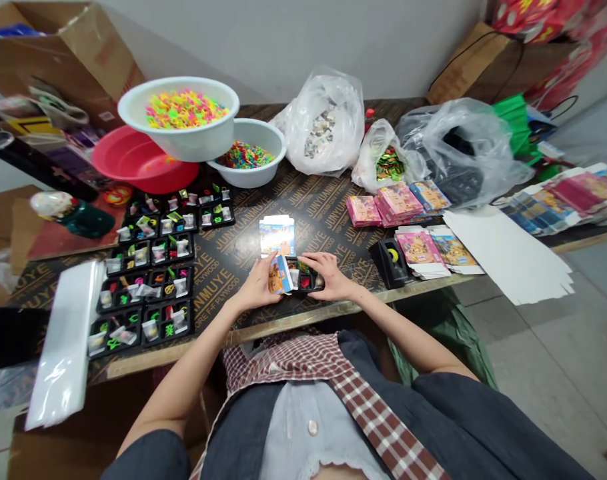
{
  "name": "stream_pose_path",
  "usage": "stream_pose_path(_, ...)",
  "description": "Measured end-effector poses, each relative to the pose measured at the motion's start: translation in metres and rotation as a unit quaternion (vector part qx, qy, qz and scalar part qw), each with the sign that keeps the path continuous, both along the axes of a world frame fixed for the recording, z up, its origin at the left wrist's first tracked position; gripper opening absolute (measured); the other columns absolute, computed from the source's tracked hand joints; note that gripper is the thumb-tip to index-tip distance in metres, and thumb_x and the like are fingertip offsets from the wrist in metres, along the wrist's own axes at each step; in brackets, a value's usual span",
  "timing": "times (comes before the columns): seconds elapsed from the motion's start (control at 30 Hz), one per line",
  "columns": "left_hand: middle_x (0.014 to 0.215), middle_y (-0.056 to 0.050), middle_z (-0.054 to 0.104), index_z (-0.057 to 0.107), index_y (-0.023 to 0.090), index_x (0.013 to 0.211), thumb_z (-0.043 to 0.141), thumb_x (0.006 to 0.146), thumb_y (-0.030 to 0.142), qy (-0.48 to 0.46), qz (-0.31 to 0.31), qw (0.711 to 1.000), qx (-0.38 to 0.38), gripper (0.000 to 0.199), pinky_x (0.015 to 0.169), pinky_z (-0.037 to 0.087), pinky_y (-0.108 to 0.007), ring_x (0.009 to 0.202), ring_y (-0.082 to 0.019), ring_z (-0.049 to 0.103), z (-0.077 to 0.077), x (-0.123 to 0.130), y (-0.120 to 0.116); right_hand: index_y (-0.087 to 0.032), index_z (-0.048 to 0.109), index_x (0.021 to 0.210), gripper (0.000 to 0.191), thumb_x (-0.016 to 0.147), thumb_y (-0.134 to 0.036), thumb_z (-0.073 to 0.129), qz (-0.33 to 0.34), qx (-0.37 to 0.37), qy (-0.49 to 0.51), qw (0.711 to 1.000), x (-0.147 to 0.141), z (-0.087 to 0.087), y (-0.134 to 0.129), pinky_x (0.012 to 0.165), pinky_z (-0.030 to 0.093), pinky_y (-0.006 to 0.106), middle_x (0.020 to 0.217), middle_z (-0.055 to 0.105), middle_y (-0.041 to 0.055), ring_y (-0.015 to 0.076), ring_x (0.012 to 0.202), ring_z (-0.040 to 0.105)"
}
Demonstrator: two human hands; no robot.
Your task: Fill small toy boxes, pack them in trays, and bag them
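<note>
Near the table's front edge, my left hand [258, 285] is closed round a small blue printed box [280, 275]. My right hand [330, 276] grips a black tray [305, 275] of small coloured pieces and little packets, whose left end meets the box's right side. Whether the tray's end is inside the box cannot be made out. Just behind my hands, a flat blue-and-white carton [277, 237] lies on the table. To the left stand several rows of filled black trays [168, 283].
Basins [178, 137] of coloured pieces and a red basin [143, 160] stand at the back left. Plastic bags [326, 127] line the back. Pink boxes [398, 203], a tape dispenser [391, 263] and white sheets [508, 253] lie right. Clear sleeves [66, 340] lie left.
</note>
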State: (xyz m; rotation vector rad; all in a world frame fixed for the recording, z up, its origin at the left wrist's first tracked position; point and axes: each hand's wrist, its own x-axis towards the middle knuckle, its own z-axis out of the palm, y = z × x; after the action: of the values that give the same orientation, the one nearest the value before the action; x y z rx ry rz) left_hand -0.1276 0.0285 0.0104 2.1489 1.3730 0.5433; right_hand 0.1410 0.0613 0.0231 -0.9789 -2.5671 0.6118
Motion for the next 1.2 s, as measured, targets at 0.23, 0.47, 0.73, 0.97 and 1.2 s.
stream_pose_path(0.23,0.139,-0.015,0.051,0.035,0.018,0.149,0.076,0.061,0.041,0.039,-0.033,0.998,0.025,0.100,0.121,0.021,-0.055,0.135,-0.035,0.044,-0.012,0.023,-0.005,-0.025,0.036,0.154,0.091,0.071,-0.034,0.070,0.054,-0.026,-0.021,0.998,0.000,-0.003,0.000,0.110,0.026,0.053,0.144,0.050,0.0153,0.0353,0.130,0.044)
stream_pose_path(0.47,0.134,-0.015,0.053,0.035,0.020,0.152,0.073,0.061,0.039,0.058,0.021,0.997,0.046,0.100,0.108,0.036,-0.051,0.125,-0.037,0.048,-0.015,0.041,-0.004,-0.024,0.033,0.156,0.096,0.077,-0.065,0.069,-0.073,-0.107,0.100,0.986,0.008,-0.021,-0.001,0.112,0.032,0.054,0.159,0.033,0.0169,0.0369,0.142,0.036)
stream_pose_path(0.73,0.137,-0.020,0.050,0.037,0.014,0.151,0.070,0.066,0.042,0.119,0.053,0.990,0.051,0.095,0.104,0.036,-0.050,0.127,-0.038,0.045,-0.008,0.063,-0.005,-0.021,0.079,0.101,0.039,0.080,-0.052,0.068,-0.339,-0.195,0.322,0.862,-0.012,-0.045,-0.017,0.081,0.055,0.039,0.092,0.071,0.0086,0.0237,0.086,0.066)
stream_pose_path(0.97,0.137,-0.018,0.050,0.033,0.018,0.153,0.070,0.067,0.042,0.088,0.061,0.993,0.052,0.097,0.103,0.037,-0.048,0.127,-0.037,0.045,-0.007,0.073,-0.003,-0.023,0.080,0.092,0.038,0.071,-0.054,0.075,-0.292,-0.319,0.414,0.801,-0.016,-0.032,-0.016,0.081,0.054,0.035,0.091,0.075,0.0041,0.0206,0.084,0.066)
stream_pose_path(1.2,0.135,-0.018,0.050,0.032,0.018,0.153,0.072,0.065,0.041,0.070,0.075,0.993,0.052,0.100,0.102,0.038,-0.049,0.126,-0.038,0.045,-0.009,0.076,-0.005,-0.020,0.071,0.065,0.032,0.058,-0.049,0.083,-0.357,-0.369,0.437,0.739,-0.020,-0.025,-0.016,0.061,0.050,0.029,0.066,0.068,0.0009,0.0153,0.061,0.059)
